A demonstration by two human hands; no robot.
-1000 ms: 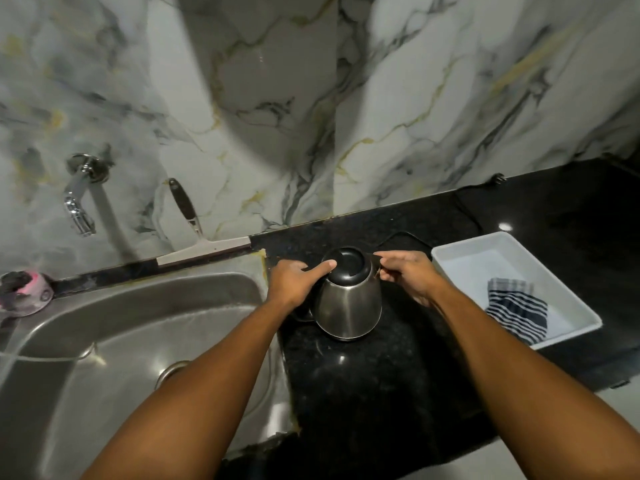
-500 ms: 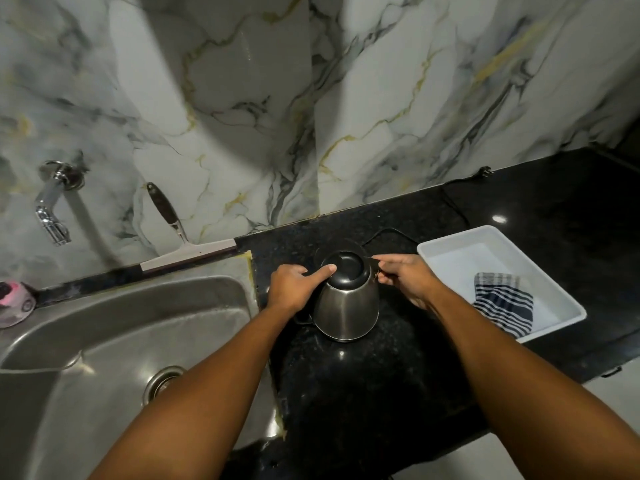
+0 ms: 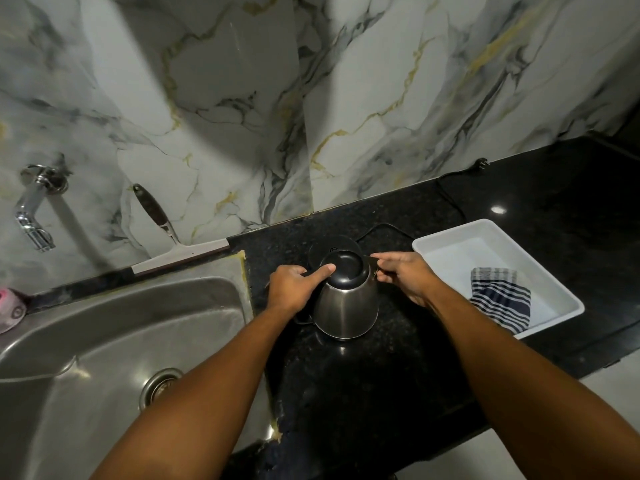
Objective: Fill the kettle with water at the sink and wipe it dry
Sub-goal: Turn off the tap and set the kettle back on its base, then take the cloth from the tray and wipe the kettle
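Little has moved since the earlier frame: both hands remain at the kettle, upright on the black surface just right of the sink. Left hand clenches the handle side, thumb on the lid; right hand pinches the lid edge. Judged step: opening the lid. Advise steadying the body while lifting. Open room lies leftward to the tap; the tray holding the cloth crowds the right.

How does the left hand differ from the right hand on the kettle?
The left hand grips the handle side and lays its thumb on the black lid; the right hand pinches the rim on the opposite side, off the lid. Both touch the kettle.
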